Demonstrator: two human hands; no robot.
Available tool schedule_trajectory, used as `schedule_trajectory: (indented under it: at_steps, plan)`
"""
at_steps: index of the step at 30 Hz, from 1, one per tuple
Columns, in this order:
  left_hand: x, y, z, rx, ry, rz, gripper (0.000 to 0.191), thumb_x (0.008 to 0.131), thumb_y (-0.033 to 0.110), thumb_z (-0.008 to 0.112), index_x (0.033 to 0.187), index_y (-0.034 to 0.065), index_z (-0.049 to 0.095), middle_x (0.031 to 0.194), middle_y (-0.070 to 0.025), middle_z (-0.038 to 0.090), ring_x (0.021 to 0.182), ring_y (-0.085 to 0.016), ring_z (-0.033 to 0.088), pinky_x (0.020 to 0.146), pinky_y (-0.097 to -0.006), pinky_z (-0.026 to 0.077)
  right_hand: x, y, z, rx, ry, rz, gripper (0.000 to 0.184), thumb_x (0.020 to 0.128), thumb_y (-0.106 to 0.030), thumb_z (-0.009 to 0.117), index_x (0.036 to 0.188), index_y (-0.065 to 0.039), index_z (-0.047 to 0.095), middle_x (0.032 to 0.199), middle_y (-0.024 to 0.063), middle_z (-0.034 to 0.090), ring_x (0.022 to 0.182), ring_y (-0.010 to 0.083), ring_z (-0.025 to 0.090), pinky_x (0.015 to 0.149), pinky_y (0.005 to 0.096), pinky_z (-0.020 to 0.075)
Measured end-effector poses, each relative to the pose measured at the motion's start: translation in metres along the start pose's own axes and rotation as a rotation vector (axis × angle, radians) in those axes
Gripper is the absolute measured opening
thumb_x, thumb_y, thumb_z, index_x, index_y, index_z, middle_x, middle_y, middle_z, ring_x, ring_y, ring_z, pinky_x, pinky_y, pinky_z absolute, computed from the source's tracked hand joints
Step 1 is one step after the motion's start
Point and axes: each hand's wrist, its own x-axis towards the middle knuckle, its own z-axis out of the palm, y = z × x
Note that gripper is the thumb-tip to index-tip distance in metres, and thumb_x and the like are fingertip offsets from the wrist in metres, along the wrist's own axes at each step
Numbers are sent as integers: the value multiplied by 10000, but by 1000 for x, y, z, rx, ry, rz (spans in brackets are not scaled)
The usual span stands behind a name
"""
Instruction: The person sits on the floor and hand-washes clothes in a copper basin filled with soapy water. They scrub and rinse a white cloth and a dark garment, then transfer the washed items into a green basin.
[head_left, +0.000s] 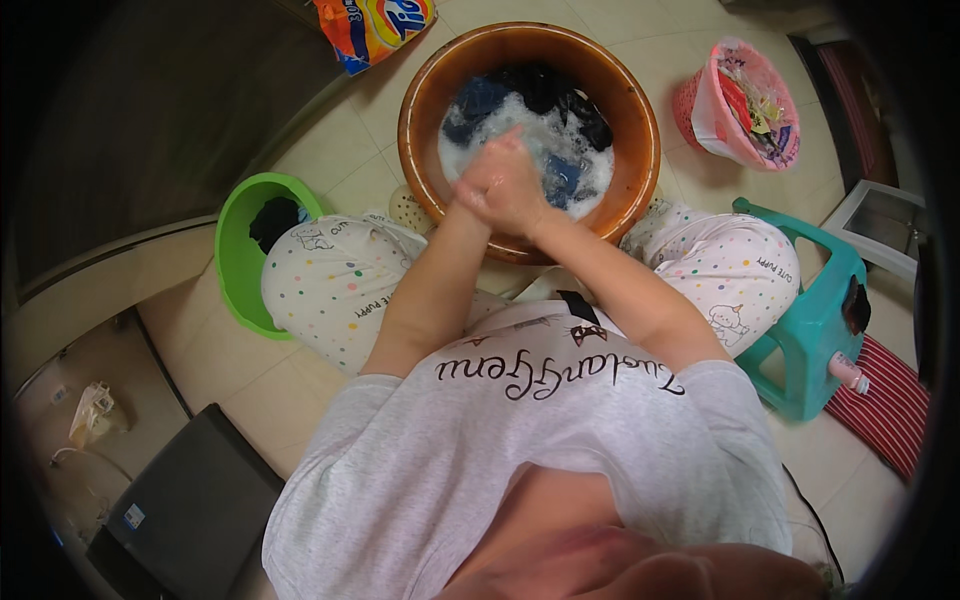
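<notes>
My left hand (474, 193) and my right hand (517, 184) are pressed together, wet, over the near left part of a round brown basin (637, 142). Their fingers overlap, so I cannot tell whether anything is between them. White suds (514, 112) float on the water below. Dark wet cloth (536, 84) lies along the basin's far side, and blue cloth (562, 176) shows through the foam to the right of my hands. The basin stands on the floor between my knees.
A green tub (232, 259) with dark cloth (276, 223) stands by my left knee. Beyond the basin lies an orange Tide bag (379, 30). A pink lined wastebasket (701, 112) is at the right. Beside my right knee is a teal plastic stool (814, 330) with a small bottle (849, 371).
</notes>
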Motion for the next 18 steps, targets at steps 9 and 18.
schedule_trajectory:
  at_steps: [9, 18]
  plan:
    - [11, 15, 46, 428, 550, 327, 263, 890, 233, 625, 1062, 41, 569, 1093, -118, 623, 1013, -215, 596, 829, -394, 514, 13, 114, 1, -399, 67, 525, 235, 838, -221, 567, 663, -89, 652, 689, 144, 653, 651, 336, 612, 604, 438, 480]
    - [5, 23, -20, 973, 1117, -172, 338, 856, 250, 658, 1116, 64, 547, 908, -52, 544, 765, -136, 497, 635, -292, 451, -31, 140, 47, -207, -552, 912, 191, 840, -218, 601, 943, -89, 697, 952, 197, 663, 925, 383, 621, 804, 455, 498]
